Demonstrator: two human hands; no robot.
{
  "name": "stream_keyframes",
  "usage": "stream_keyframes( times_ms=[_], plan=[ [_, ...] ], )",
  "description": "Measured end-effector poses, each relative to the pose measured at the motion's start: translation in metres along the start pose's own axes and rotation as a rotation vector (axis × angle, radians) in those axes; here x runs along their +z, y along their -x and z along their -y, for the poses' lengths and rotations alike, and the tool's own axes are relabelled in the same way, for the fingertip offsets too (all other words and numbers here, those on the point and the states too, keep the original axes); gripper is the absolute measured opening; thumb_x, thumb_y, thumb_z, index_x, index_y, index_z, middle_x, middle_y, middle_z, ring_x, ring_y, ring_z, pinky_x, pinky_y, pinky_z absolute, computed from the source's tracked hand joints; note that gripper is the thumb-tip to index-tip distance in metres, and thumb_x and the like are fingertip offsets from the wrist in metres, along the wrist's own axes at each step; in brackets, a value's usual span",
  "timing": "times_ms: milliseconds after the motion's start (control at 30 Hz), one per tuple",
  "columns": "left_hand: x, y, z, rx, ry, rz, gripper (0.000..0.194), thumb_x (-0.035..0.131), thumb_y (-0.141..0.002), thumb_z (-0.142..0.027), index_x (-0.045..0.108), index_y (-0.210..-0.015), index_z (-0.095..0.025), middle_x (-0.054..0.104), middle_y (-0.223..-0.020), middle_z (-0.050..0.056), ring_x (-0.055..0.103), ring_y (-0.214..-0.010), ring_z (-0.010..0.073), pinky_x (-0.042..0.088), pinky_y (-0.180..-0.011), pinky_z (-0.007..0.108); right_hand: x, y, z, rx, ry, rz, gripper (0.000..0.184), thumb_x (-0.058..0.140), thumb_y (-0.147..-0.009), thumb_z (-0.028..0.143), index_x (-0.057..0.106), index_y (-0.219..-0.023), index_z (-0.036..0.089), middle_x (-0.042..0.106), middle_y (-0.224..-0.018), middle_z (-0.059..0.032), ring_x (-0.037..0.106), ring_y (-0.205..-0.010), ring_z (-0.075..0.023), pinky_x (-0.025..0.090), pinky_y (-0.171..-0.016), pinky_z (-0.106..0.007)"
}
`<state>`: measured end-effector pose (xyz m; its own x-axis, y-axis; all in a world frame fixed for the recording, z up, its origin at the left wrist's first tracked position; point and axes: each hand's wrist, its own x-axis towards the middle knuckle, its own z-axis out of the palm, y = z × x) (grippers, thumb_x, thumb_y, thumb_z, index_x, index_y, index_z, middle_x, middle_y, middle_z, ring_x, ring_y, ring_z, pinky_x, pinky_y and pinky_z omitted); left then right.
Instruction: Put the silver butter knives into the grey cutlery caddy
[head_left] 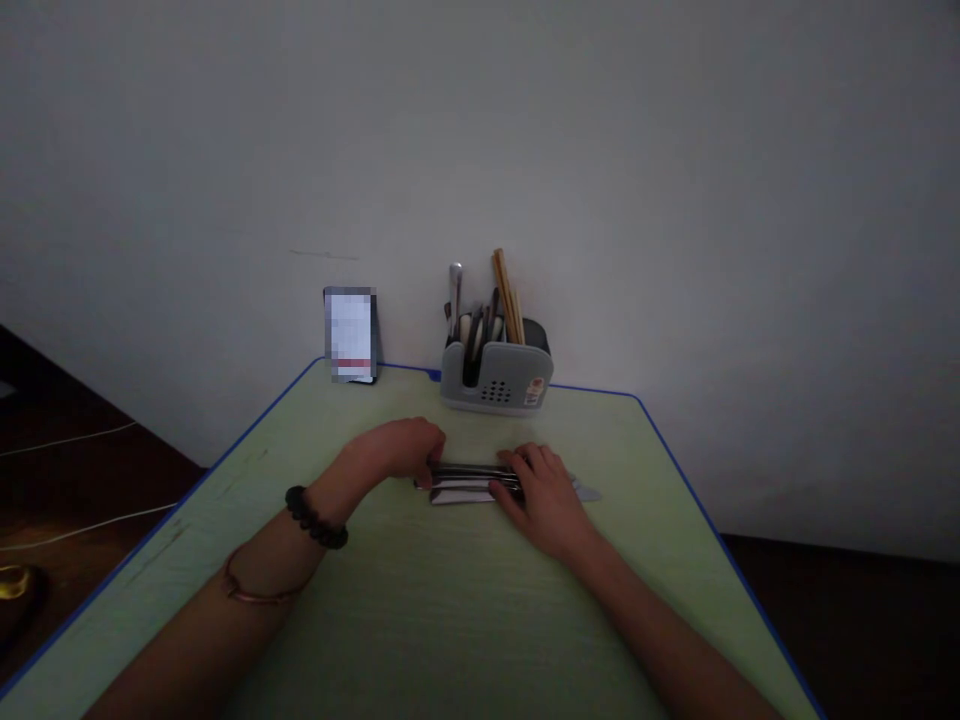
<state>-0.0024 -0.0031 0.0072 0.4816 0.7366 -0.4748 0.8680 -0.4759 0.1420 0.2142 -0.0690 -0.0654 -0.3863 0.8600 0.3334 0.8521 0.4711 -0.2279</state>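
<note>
A row of metal cutlery (pixel 469 476) lies side by side across the tabletop, with a pale, flat strip along its near edge. A flat, rounded tip like a knife blade (pixel 589 494) sticks out to the right. My left hand (pixel 409 448) is bent down over the left end of the row, its fingers closed there and partly hidden. Over the right part lies my right hand (pixel 547 500), thumb on the near side and fingers on the far side, gripping the row between them. The exact kinds of the covered pieces cannot be made out.
A grey cutlery holder (pixel 499 380) with utensils and wooden chopsticks (pixel 508 295) stands at the table's back edge by the wall. To its left a phone (pixel 351 335) leans upright. The pale green table (pixel 420 620) has a blue rim.
</note>
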Motion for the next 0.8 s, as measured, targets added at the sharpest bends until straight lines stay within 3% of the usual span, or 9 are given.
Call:
stream_keyframes(
  times_ms=[300, 533, 700, 800],
  plan=[
    [0.0, 0.003, -0.003, 0.016, -0.023, 0.045, 0.022, 0.068, -0.067, -0.026, 0.067, -0.087, -0.019, 0.071, -0.089, 0.004, 0.062, -0.074, 0.0172, 0.039, -0.055, 0.023, -0.001, -0.001, 0.001, 0.015, 0.007, 0.037, 0.031, 0.049, -0.088, 0.036, 0.057, -0.109, 0.014, 0.057, -0.102, -0.0126, 0.048, -0.095, -0.0264, 0.041, -0.085, -0.041],
    [-0.004, 0.006, -0.004, 0.035, -0.014, 0.061, 0.018, 0.065, -0.069, -0.028, 0.068, -0.083, -0.017, 0.07, -0.085, 0.005, 0.062, -0.074, 0.0193, 0.041, -0.058, 0.025, 0.001, -0.001, 0.0, 0.011, 0.037, -0.013, 0.022, 0.049, -0.088, 0.035, 0.056, -0.099, 0.018, 0.058, -0.097, -0.0105, 0.049, -0.089, -0.0249, 0.041, -0.078, -0.039],
    [0.0, 0.007, 0.008, 0.003, 0.031, 0.021, 0.046, 0.076, -0.056, -0.022, 0.061, -0.1, -0.022, 0.068, -0.099, 0.003, 0.062, -0.085, 0.0202, 0.043, -0.062, 0.024, 0.001, -0.003, -0.006, 0.034, 0.064, 0.0, 0.017, 0.047, -0.089, 0.034, 0.055, -0.088, 0.019, 0.058, -0.091, -0.0089, 0.05, -0.084, -0.0236, 0.04, -0.073, -0.037],
    [0.005, 0.006, 0.011, -0.037, -0.028, 0.004, 0.049, 0.076, -0.053, -0.016, 0.059, -0.099, -0.021, 0.066, -0.104, 0.006, 0.063, -0.087, 0.0214, 0.045, -0.064, 0.025, 0.0, -0.004, -0.009, 0.042, 0.074, -0.018, 0.017, 0.046, -0.089, 0.034, 0.055, -0.086, 0.019, 0.058, -0.09, -0.0086, 0.05, -0.083, -0.0231, 0.039, -0.073, -0.036]
  ],
)
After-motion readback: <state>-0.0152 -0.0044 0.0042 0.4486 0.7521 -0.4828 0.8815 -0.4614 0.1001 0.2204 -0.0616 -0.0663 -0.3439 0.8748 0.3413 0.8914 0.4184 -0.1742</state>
